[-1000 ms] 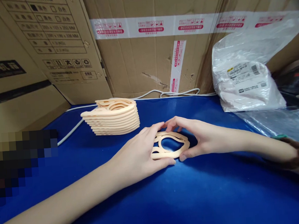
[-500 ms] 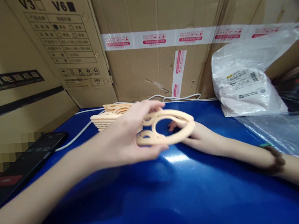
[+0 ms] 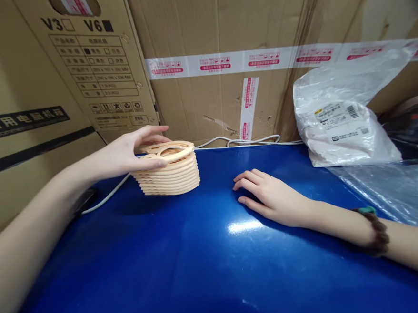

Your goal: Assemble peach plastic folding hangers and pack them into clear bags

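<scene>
A stack of thin beige openwork pieces (image 3: 171, 180), rounded with looped cut-outs, stands at the back left of the blue table. My left hand (image 3: 133, 152) is at its left end, around the topmost beige piece (image 3: 176, 155). The thumb lies along the near edge and the fingers reach behind the far edge, so their contact there is partly hidden. That piece lies at the top of the stack. To the right, my right hand (image 3: 269, 197) rests on the table with fingers slightly bent and apart, holding nothing.
Large cardboard boxes (image 3: 205, 104) wall off the back and left. A white cable (image 3: 108, 197) runs along the back edge of the blue table (image 3: 202, 262). A labelled plastic bag (image 3: 342, 123) stands back right, beside clear plastic film (image 3: 393, 191). My left forearm partly covers a dark phone (image 3: 86, 201).
My left hand has carried a beige piece left and back onto the stack. My right hand, near that piece before, now lies apart from it on the table.
</scene>
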Motion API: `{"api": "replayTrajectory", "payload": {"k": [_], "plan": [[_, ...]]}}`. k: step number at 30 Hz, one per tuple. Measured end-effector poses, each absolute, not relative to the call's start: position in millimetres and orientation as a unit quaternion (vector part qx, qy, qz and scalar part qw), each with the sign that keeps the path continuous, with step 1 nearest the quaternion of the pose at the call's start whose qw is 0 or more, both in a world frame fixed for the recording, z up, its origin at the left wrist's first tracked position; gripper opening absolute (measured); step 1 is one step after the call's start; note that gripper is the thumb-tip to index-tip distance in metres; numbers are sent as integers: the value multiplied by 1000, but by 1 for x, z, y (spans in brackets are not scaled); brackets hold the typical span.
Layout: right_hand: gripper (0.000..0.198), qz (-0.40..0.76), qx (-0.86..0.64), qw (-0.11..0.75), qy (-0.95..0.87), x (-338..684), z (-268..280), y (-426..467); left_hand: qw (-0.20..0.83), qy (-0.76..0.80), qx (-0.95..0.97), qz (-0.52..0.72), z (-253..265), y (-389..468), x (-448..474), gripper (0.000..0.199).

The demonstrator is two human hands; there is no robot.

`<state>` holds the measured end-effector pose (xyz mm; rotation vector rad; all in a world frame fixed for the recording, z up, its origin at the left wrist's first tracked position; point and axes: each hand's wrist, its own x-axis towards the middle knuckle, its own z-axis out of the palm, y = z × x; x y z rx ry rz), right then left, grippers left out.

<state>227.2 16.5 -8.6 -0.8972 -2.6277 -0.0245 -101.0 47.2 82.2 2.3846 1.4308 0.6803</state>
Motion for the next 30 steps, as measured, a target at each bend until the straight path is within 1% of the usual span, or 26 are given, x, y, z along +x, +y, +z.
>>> {"api": "replayTrajectory", "payload": {"k": [5,10,19,22,24,27,30], "plan": [[22,-9,-323,174,-930,228,-8,17,166,499,821,223,81,53,-105,78],[22,-11,-323,173,-930,228,-9,17,162,491,827,221,79,53,-105,72],[22,-9,-320,180,-930,228,-9,17,171,489,829,211,77,53,-107,74],[21,-11,-319,183,-930,228,-9,17,191,481,830,211,79,53,-109,74],[21,-11,-319,183,-930,227,-8,17,204,482,820,233,82,54,-113,69],[21,-11,-320,180,-930,227,-8,17,201,514,785,283,88,57,-120,55],[22,-8,-322,177,-930,227,-7,17,200,538,771,276,90,61,-130,51]]}}
